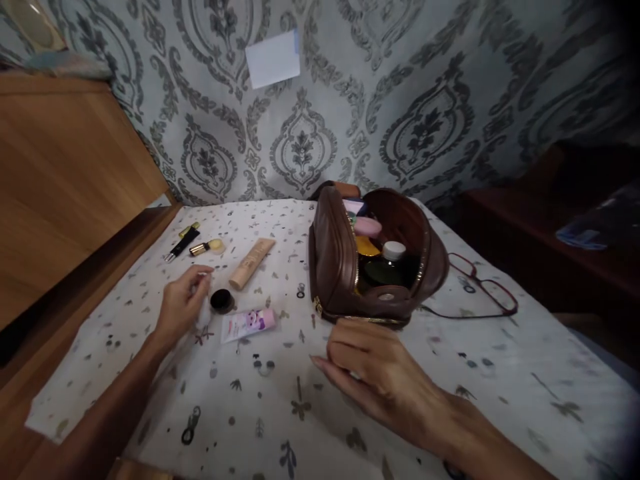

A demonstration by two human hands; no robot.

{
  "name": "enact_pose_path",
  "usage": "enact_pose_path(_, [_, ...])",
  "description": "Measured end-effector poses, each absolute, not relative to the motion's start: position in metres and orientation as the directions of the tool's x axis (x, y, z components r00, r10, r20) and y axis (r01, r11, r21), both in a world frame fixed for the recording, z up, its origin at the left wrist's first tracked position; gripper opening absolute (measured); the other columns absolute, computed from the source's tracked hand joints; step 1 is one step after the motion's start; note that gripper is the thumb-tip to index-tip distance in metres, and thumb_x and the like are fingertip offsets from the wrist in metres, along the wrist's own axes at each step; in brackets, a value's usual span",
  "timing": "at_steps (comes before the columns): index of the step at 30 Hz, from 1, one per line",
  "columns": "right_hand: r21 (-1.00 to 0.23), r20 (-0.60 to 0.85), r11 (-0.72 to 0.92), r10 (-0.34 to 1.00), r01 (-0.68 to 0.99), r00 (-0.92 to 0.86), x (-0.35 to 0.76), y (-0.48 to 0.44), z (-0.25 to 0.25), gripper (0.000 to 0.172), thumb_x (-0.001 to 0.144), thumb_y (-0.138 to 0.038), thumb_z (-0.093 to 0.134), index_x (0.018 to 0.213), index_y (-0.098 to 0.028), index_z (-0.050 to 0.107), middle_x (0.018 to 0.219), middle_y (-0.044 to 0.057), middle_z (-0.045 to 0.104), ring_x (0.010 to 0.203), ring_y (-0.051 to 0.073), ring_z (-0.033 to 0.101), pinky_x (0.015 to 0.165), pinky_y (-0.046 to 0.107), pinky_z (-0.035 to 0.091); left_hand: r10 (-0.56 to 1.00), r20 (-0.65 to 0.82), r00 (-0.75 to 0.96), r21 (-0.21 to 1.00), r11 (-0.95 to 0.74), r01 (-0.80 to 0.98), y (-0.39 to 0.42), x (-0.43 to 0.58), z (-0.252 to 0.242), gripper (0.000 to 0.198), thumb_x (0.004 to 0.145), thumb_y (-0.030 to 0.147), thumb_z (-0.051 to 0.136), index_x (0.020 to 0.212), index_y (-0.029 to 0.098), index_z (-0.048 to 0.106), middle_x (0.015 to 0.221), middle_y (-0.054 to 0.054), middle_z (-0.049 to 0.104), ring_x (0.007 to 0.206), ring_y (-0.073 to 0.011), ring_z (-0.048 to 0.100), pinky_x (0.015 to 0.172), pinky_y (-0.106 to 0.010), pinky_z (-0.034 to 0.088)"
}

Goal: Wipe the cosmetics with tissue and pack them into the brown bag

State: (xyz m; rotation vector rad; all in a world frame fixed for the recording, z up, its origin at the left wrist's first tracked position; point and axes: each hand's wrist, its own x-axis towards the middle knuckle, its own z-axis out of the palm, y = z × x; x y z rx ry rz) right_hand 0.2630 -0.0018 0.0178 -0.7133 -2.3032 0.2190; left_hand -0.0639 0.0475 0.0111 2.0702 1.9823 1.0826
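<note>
My left hand [184, 301] rests on the cloth with its thumb and index finger slightly apart and nothing between them. Just right of its fingertips stands a small dark round jar [222, 301]. A white and purple tube [249, 325] lies in front of the jar, and a beige tube [252, 263] lies behind it. My right hand [373, 367] is loosely closed with the thumb pointing left, and no object shows in it. It is close to the front of a brown cosmetic bag [334, 267], which is unzipped. Inside are a white-capped bottle [394, 251], a yellow item [367, 247] and a pink item [367, 227].
Behind my left hand lie a black tube [183, 244] and a gold lipstick [199, 249] beside a pale yellow piece. Red-framed glasses [493, 293] lie right of the bag. A wooden panel [75, 147] borders the left side, and a patterned wall [300, 147] the back.
</note>
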Motion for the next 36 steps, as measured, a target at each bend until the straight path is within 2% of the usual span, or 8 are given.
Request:
enact_pose_path(6, [-0.474, 0.479, 0.799, 0.587, 0.371, -0.653, 0.237, -0.002, -0.008, 0.038, 0.1, -0.02, 0.049, 0.063, -0.018, 0.053, 0.064, 0.0, 0.054, 0.058, 0.012, 0.049, 0.055, 0.025, 0.037, 0.858, 0.417, -0.3, 0.613, -0.022, 0.79, 0.065, -0.117, 0.014, 0.033, 0.085, 0.04, 0.049, 0.102, 0.017, 0.066, 0.065, 0.003, 0.059, 0.052, -0.0112, 0.047, 0.052, -0.022, 0.036])
enact_pose_path(14, [-0.542, 0.294, 0.721, 0.644, 0.433, -0.706, 0.221, -0.005, -0.018, 0.036, 0.1, -0.021, 0.046, 0.065, -0.018, 0.053, 0.068, 0.002, 0.057, 0.063, 0.014, 0.053, 0.06, 0.027, 0.04, 0.823, 0.469, -0.322, 0.54, 0.021, 0.841, 0.061, -0.145, 0.006, 0.031, 0.085, 0.037, 0.048, 0.098, 0.017, 0.068, 0.069, 0.001, 0.06, 0.062, -0.0137, 0.052, 0.06, -0.024, 0.039])
enact_pose_path(18, [-0.574, 0.244, 0.605, 0.77, 0.552, -0.59, 0.209, 0.0, -0.017, 0.024, 0.095, -0.02, 0.053, 0.071, -0.019, 0.053, 0.072, 0.001, 0.057, 0.064, 0.014, 0.054, 0.061, 0.027, 0.04, 0.816, 0.544, -0.196, 0.463, -0.097, 0.881, 0.04, -0.112, 0.011, 0.03, 0.091, 0.038, 0.047, 0.101, 0.018, 0.067, 0.075, 0.0, 0.063, 0.068, -0.0139, 0.057, 0.065, -0.024, 0.043])
enact_pose_path(22, [-0.63, 0.278, 0.54, 0.828, 0.558, -0.487, 0.189, 0.007, -0.015, 0.011, 0.086, -0.013, 0.056, 0.078, -0.02, 0.053, 0.075, -0.001, 0.056, 0.062, 0.013, 0.053, 0.061, 0.026, 0.04, 0.788, 0.609, 0.09, 0.35, -0.368, 0.861, 0.029, -0.075, 0.018, 0.027, 0.096, 0.032, 0.046, 0.102, 0.016, 0.067, 0.094, -0.006, 0.073, 0.083, -0.0157, 0.067, 0.079, -0.025, 0.051])
enact_pose_path(25, [-0.665, 0.334, 0.546, 0.827, 0.51, -0.452, 0.176, 0.009, -0.02, 0.012, 0.086, -0.013, 0.055, 0.077, -0.02, 0.051, 0.075, -0.001, 0.056, 0.062, 0.013, 0.053, 0.06, 0.026, 0.04, 0.738, 0.626, 0.25, 0.262, -0.501, 0.825, 0.032, -0.06, 0.016, 0.026, 0.098, 0.027, 0.044, 0.102, 0.016, 0.067, 0.098, -0.009, 0.075, 0.089, -0.0172, 0.069, 0.083, -0.028, 0.053])
enact_pose_path(30, [-0.724, 0.397, 0.54, 0.835, 0.43, -0.382, 0.168, 0.007, -0.039, 0.017, 0.089, -0.015, 0.051, 0.073, -0.021, 0.049, 0.07, -0.001, 0.055, 0.061, 0.014, 0.053, 0.058, 0.025, 0.041, 0.742, 0.581, 0.334, 0.228, -0.543, 0.808, 0.032, -0.055, -0.001, 0.029, 0.1, 0.023, 0.038, 0.104, 0.018, 0.066, 0.097, -0.006, 0.074, 0.088, -0.0176, 0.07, 0.081, -0.03, 0.055])
enact_pose_path(33, [-0.748, 0.411, 0.546, 0.828, 0.378, -0.382, 0.17, 0.007, -0.047, 0.017, 0.087, -0.014, 0.052, 0.072, -0.021, 0.049, 0.069, -0.001, 0.055, 0.061, 0.014, 0.052, 0.058, 0.025, 0.04, 0.78, 0.574, 0.248, 0.278, -0.471, 0.837, 0.037, -0.067, -0.002, 0.029, 0.1, 0.027, 0.038, 0.106, 0.019, 0.066, 0.099, -0.005, 0.074, 0.091, -0.018, 0.069, 0.084, -0.03, 0.054])
enact_pose_path(36, [-0.757, 0.414, 0.547, 0.825, 0.357, -0.385, 0.172, 0.008, -0.048, 0.017, 0.085, -0.013, 0.053, 0.071, -0.021, 0.048, 0.068, -0.001, 0.053, 0.061, 0.014, 0.051, 0.058, 0.025, 0.04, 0.797, 0.603, 0.021, 0.343, -0.283, 0.896, 0.065, -0.097, 0.006, 0.028, 0.097, 0.031, 0.041, 0.106, 0.018, 0.065, 0.101, -0.008, 0.073, 0.087, -0.0193, 0.068, 0.08, -0.031, 0.053])
